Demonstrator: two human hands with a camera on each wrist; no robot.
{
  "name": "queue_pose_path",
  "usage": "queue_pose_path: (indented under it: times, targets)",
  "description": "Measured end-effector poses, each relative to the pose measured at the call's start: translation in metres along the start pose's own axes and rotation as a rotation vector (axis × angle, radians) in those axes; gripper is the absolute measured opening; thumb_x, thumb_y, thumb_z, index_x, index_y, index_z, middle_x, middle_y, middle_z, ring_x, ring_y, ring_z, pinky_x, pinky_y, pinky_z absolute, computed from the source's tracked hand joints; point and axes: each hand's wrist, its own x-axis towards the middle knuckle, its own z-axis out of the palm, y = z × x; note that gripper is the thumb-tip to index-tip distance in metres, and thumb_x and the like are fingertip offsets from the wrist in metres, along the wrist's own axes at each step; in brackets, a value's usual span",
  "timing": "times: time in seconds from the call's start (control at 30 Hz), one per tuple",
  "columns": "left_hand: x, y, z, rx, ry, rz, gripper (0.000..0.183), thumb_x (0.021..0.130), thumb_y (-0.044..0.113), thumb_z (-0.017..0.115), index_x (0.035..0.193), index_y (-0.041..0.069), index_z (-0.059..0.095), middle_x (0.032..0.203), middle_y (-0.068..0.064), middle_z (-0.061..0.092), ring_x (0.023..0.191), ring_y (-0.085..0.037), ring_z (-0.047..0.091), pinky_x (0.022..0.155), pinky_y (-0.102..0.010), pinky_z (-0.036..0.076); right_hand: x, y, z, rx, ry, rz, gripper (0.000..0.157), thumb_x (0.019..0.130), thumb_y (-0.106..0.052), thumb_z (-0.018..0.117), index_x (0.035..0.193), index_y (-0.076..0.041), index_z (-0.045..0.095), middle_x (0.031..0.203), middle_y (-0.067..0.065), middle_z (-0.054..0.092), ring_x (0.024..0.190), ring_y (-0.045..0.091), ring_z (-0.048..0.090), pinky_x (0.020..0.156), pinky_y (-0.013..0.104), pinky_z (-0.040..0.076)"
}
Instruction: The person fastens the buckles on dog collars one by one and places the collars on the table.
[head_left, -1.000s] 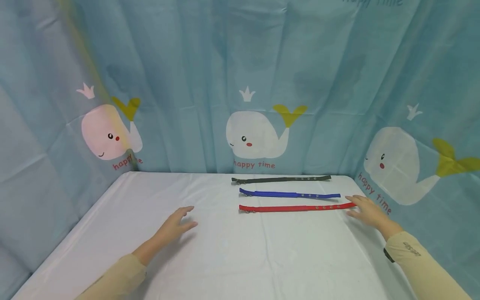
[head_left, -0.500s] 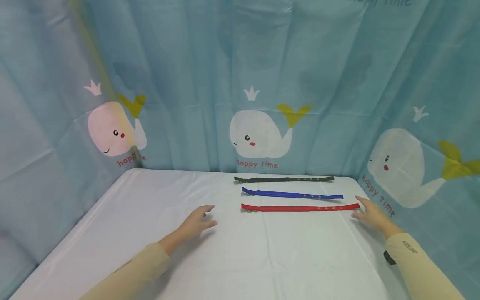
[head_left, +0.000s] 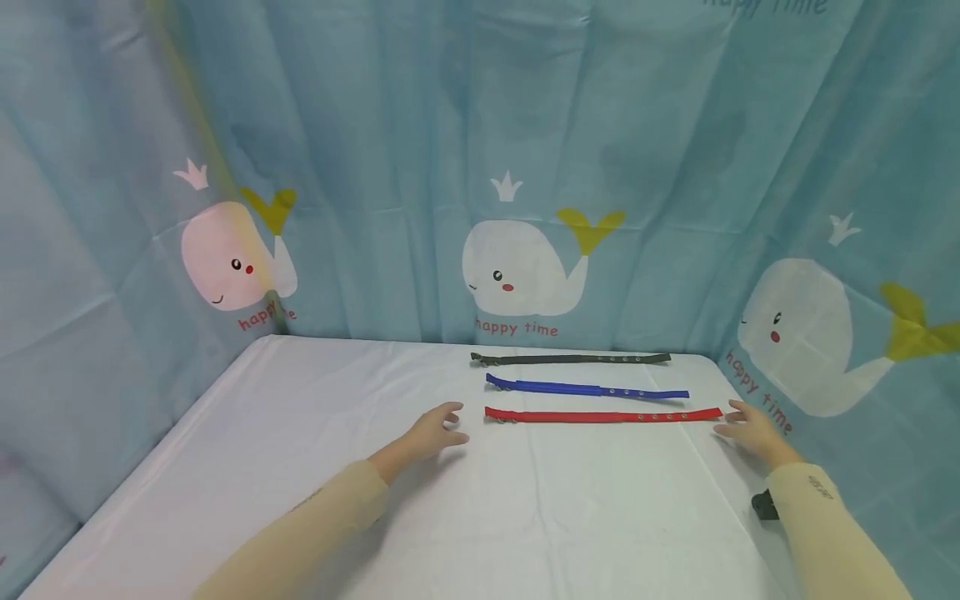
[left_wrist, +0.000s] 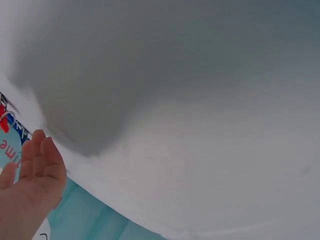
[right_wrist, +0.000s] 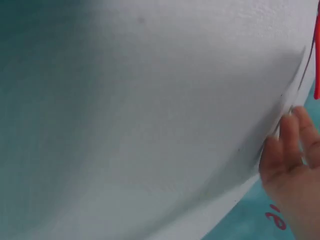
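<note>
A: Where is the red strap (head_left: 577, 417) to be found?

B: It is laid lengthwise on the counter (head_left: 570, 517), between the left hand (head_left: 433, 431) and the right hand (head_left: 753, 432); its buckle (head_left: 507, 418) is turned toward the left one, and its tip (head_left: 711, 413) is set just beside the right

A: Is anything held?

B: Nothing; the hands are spread well apart, thumb and fingers loosely parted on each, and whether the tip is touched cannot be told for certain

A: And the blue strap (head_left: 558, 388) and the dark strap (head_left: 562, 359)?

B: Those are placed farther forward of the hands, the dark one farthest

A: A grasp by both ends seems to be called for; how is it best done?

B: Each end is best pinched low between thumb and forefinger, and both raised evenly; if one is lifted first, the likely limp band may be dragged into the blue strap
</note>
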Motion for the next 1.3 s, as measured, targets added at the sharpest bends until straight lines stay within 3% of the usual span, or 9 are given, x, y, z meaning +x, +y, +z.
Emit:
queue_pose_path:
  times: [0.13, 0.27, 0.53, 0.67, 0.9, 1.03, 1.13, 1.3]
  targets:
    - [0.013, 0.009, 0.008, 0.009, -0.009, -0.005, 0.062, 0.089, 0.012, 0.070, 0.142, -0.001, 0.041, 0.125, -0.020, 0.058, 0.119, -0.036, 0.053, 0.099, -0.049, 0.042, 0.002, 0.004, -0.002, 0.054, 0.034, 0.054, 0.080, 0.092, -0.020, 0.065, 0.144, 0.016, 0.016, 0.124, 0.039, 0.044, 0.102, 0.044, 0.052, 0.091, 0.054, 0.045]
    - [0.021, 0.014, 0.013, 0.011, -0.014, -0.020, 0.062, 0.089, 0.012, 0.071, 0.142, -0.001, 0.042, 0.122, -0.019, 0.059, 0.116, -0.034, 0.055, 0.098, -0.048, 0.043, 0.003, 0.003, -0.002, 0.102, 0.042, 0.083, 0.077, 0.092, -0.017, 0.064, 0.146, 0.012, 0.017, 0.119, 0.036, 0.051, 0.094, 0.034, 0.058, 0.083, 0.046, 0.048]
    - [0.038, 0.017, 0.020, 0.009, -0.009, -0.072, 0.060, 0.088, 0.012, 0.072, 0.141, 0.001, 0.045, 0.114, -0.016, 0.061, 0.104, -0.028, 0.058, 0.092, -0.044, 0.048, 0.005, 0.002, 0.005, 0.062, 0.002, 0.085, 0.077, 0.091, -0.019, 0.065, 0.146, 0.010, 0.021, 0.123, 0.037, 0.046, 0.103, 0.043, 0.048, 0.089, 0.056, 0.042]
    - [0.046, 0.018, 0.023, 0.075, 0.011, -0.060, 0.055, 0.087, 0.009, 0.072, 0.136, 0.000, 0.050, 0.111, -0.016, 0.061, 0.101, -0.027, 0.059, 0.094, -0.043, 0.046, 0.008, 0.003, 0.008, 0.031, 0.006, 0.113, 0.075, 0.090, -0.022, 0.066, 0.146, 0.008, 0.026, 0.122, 0.035, 0.046, 0.103, 0.043, 0.046, 0.089, 0.058, 0.041]
    - [0.055, 0.023, 0.030, 0.198, 0.031, -0.035, 0.046, 0.085, 0.011, 0.074, 0.128, 0.002, 0.059, 0.132, -0.019, 0.056, 0.126, -0.036, 0.048, 0.106, -0.049, 0.036, 0.012, -0.001, 0.007, 0.037, 0.009, 0.134, 0.074, 0.091, -0.026, 0.065, 0.145, 0.007, 0.026, 0.123, 0.036, 0.042, 0.107, 0.045, 0.043, 0.093, 0.061, 0.038]
    - [0.057, 0.024, 0.031, 0.221, 0.038, -0.054, 0.040, 0.086, 0.013, 0.073, 0.124, 0.004, 0.063, 0.133, -0.018, 0.056, 0.128, -0.036, 0.046, 0.106, -0.050, 0.036, 0.009, -0.009, 0.008, 0.028, 0.014, 0.160, 0.075, 0.093, -0.027, 0.063, 0.148, 0.004, 0.024, 0.130, 0.037, 0.038, 0.115, 0.049, 0.038, 0.097, 0.066, 0.032]
    - [0.059, 0.023, 0.033, 0.221, 0.041, -0.054, 0.035, 0.087, 0.014, 0.072, 0.120, 0.006, 0.065, 0.129, -0.017, 0.058, 0.125, -0.035, 0.049, 0.104, -0.050, 0.037, 0.005, -0.014, 0.009, 0.040, 0.029, 0.178, 0.072, 0.092, -0.025, 0.064, 0.148, 0.003, 0.027, 0.134, 0.037, 0.034, 0.117, 0.050, 0.034, 0.098, 0.067, 0.029]
    - [0.061, 0.022, 0.035, 0.219, 0.048, -0.036, 0.023, 0.086, 0.011, 0.073, 0.108, 0.005, 0.070, 0.112, -0.014, 0.064, 0.106, -0.030, 0.056, 0.098, -0.047, 0.042, 0.003, -0.012, 0.010, 0.085, 0.047, 0.180, 0.067, 0.089, -0.020, 0.068, 0.143, 0.005, 0.036, 0.136, 0.037, 0.029, 0.117, 0.049, 0.031, 0.098, 0.066, 0.027]
